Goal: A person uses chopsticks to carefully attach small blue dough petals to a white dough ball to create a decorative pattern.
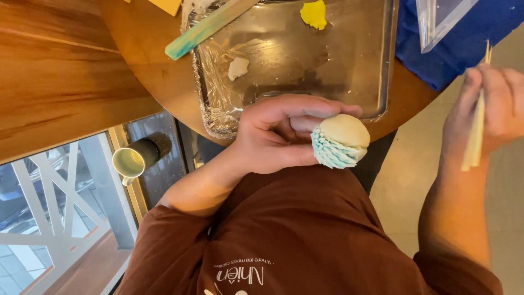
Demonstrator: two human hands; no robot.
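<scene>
Our left hand [278,136] was closed around a round cream dough ball [343,139], held over our lap by the metal tray [376,104]. Blue-green petal cuts covered only its lower side; the top was smooth. Our right hand [488,109] pinched a thin pale wooden stick [476,136], apart from the ball.

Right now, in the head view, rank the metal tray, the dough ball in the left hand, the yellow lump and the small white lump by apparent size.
1. Metal tray
2. Dough ball, though it sits nearer the camera, in the left hand
3. Yellow lump and white lump: too alike to rank.
</scene>
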